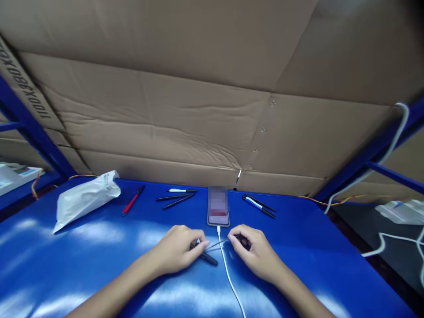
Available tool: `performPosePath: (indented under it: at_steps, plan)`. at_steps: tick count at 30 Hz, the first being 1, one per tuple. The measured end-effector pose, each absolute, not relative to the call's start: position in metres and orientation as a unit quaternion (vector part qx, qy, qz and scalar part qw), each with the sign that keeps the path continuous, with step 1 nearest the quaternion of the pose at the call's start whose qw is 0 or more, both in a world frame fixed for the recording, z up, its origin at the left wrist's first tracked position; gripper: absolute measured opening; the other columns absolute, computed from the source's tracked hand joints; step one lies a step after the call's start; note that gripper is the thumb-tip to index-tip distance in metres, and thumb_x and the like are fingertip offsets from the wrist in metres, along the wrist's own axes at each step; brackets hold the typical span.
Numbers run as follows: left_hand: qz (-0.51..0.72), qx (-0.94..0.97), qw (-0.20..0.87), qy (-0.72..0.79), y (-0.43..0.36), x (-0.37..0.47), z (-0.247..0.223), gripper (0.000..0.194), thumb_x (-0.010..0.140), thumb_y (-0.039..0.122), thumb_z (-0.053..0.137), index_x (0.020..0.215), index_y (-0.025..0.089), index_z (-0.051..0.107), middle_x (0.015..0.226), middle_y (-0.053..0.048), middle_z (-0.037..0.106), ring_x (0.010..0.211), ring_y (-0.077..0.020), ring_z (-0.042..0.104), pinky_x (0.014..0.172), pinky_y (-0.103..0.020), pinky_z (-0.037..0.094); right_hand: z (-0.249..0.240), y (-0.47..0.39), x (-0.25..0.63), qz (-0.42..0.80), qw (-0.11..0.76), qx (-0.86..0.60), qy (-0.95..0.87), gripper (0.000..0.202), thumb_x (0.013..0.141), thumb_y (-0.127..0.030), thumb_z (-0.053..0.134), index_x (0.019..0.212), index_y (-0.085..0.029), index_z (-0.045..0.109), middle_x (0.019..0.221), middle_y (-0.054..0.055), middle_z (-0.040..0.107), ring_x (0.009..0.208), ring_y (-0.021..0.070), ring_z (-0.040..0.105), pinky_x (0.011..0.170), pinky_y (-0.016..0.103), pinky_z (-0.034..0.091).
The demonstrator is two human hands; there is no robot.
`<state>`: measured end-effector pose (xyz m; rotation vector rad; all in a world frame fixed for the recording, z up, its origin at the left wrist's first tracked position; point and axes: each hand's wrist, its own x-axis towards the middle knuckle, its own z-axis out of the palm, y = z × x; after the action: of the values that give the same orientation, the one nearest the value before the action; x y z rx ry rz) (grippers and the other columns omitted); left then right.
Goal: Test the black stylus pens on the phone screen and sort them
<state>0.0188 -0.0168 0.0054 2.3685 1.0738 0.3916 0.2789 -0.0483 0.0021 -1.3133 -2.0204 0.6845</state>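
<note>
My left hand [180,249] is closed around a black pen barrel [211,259], whose thick end sticks out to the lower right above the blue table. My right hand [253,252] pinches a thin dark rod [222,241], which looks like a pen refill and points left toward my left fingertips. A dark piece [244,240] also shows inside the curl of the right fingers; its kind is hidden. Between the hands runs a white charging cable [228,276], plugged into the phone [218,218] just beyond them.
Black pens [179,201], a white-and-black pen [177,190] and a red pen [133,201] lie left of the phone. More pens [260,206] lie right of it. A white plastic bag [86,198] rests at the left. Cardboard [165,110] walls the back; blue frame posts [344,172] flank the table [109,260].
</note>
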Motion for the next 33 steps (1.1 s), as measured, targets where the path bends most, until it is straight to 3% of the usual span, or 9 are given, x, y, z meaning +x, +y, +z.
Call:
performPosePath:
  at_steps: [7, 11, 18, 24, 33]
  plan:
    - [0.139, 0.868, 0.263, 0.398, -0.014, 0.016, 0.006, 0.029, 0.101, 0.046, 0.051, 0.109, 0.028, 0.073, 0.072, 0.0, 0.071, 0.067, -0.0181, 0.063, 0.062, -0.026, 0.032, -0.002, -0.045, 0.281, 0.288, 0.329, -0.511, -0.74, 0.029, 0.101, -0.04, 0.053, 0.092, -0.02, 0.072, 0.082, 0.003, 0.071, 0.071, 0.0166, 0.061, 0.064, 0.027, 0.044]
    - [0.128, 0.87, 0.274, 0.389, -0.017, 0.018, 0.01, 0.031, 0.101, 0.042, 0.048, 0.096, 0.025, 0.073, 0.074, -0.001, 0.072, 0.066, -0.0175, 0.063, 0.062, -0.025, 0.033, -0.002, -0.046, 0.278, 0.289, 0.323, -0.507, -0.745, 0.029, 0.101, -0.039, 0.053, 0.09, -0.02, 0.072, 0.082, 0.003, 0.071, 0.072, 0.0167, 0.061, 0.066, 0.028, 0.044]
    - [0.12, 0.862, 0.288, 0.4, -0.01, 0.011, 0.015, 0.031, 0.101, 0.042, 0.047, 0.092, 0.023, 0.071, 0.066, 0.001, 0.066, 0.058, -0.0151, 0.056, 0.056, -0.024, 0.029, -0.003, -0.041, 0.288, 0.258, 0.311, -0.524, -0.75, 0.028, 0.101, -0.037, 0.053, 0.088, -0.02, 0.071, 0.081, 0.004, 0.07, 0.074, 0.0185, 0.061, 0.067, 0.029, 0.044]
    - [0.114, 0.872, 0.28, 0.385, -0.009, 0.011, 0.012, 0.031, 0.102, 0.042, 0.047, 0.097, 0.025, 0.071, 0.074, 0.0, 0.071, 0.067, -0.0172, 0.061, 0.062, -0.025, 0.033, -0.002, -0.047, 0.279, 0.277, 0.278, -0.472, -0.79, 0.022, 0.102, -0.037, 0.055, 0.109, -0.026, 0.073, 0.101, 0.005, 0.076, 0.094, 0.0219, 0.065, 0.089, 0.036, 0.048]
    - [0.118, 0.87, 0.3, 0.374, -0.006, 0.007, 0.014, 0.031, 0.101, 0.041, 0.048, 0.092, 0.022, 0.071, 0.068, 0.001, 0.067, 0.06, -0.0146, 0.056, 0.059, -0.024, 0.03, 0.002, -0.043, 0.289, 0.241, 0.268, -0.492, -0.793, 0.024, 0.103, -0.035, 0.053, 0.098, -0.025, 0.073, 0.095, 0.004, 0.076, 0.087, 0.0213, 0.064, 0.081, 0.034, 0.047]
